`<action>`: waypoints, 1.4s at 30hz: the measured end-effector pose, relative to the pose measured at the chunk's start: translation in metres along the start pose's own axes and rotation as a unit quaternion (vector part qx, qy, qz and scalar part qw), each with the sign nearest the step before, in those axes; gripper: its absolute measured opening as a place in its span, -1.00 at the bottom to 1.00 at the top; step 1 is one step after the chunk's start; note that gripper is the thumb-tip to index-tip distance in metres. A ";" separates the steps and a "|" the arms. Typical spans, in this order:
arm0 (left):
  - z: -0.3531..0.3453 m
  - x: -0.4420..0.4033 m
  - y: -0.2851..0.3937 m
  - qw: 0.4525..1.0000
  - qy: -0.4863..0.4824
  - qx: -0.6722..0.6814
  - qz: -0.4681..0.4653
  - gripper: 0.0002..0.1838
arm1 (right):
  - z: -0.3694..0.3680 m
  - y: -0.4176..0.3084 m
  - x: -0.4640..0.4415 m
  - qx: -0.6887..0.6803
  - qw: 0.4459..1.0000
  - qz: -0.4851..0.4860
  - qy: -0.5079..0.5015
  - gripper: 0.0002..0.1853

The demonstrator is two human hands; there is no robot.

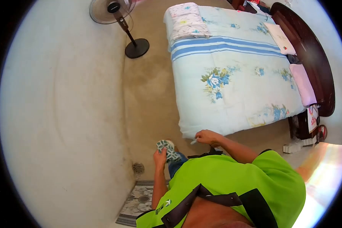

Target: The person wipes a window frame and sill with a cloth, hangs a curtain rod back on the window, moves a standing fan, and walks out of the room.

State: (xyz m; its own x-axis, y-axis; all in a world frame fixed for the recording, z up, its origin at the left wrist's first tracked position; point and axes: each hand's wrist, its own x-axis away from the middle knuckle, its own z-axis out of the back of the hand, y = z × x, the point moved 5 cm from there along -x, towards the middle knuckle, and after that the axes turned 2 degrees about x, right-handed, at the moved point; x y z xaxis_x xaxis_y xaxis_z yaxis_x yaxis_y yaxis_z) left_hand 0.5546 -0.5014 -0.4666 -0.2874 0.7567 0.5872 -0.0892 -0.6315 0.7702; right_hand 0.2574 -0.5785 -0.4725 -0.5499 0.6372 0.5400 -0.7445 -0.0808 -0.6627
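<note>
My left hand is closed on a crumpled green-and-white patterned cloth, held low in front of my body beside the wall. My right hand is at the near left corner of the bed, its fingers pinched together. A small pale bit pokes out at its fingertips; whether this is part of the bed sheet or a separate thing, I cannot make out. The sheet is pale blue with blue flowers and stripes.
A black standing fan is on the floor by the left wall. Folded bedding lies on the bed's far left corner, pillows by the dark headboard. A patterned mat and floor drain are near my left side.
</note>
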 end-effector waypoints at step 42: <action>-0.032 -0.436 0.511 0.921 -0.119 0.356 -0.105 -0.89 | 0.483 -0.221 -0.401 -0.137 0.935 0.298 0.133 -0.23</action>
State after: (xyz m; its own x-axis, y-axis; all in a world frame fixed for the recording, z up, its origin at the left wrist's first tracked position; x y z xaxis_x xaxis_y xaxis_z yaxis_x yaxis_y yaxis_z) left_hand 0.6035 -1.1592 -0.3372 -0.1113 0.9184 0.3797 0.5533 -0.2601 0.7913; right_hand 0.4598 -1.1861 -0.2923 -0.6947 0.7133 -0.0920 -0.1908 -0.3061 -0.9327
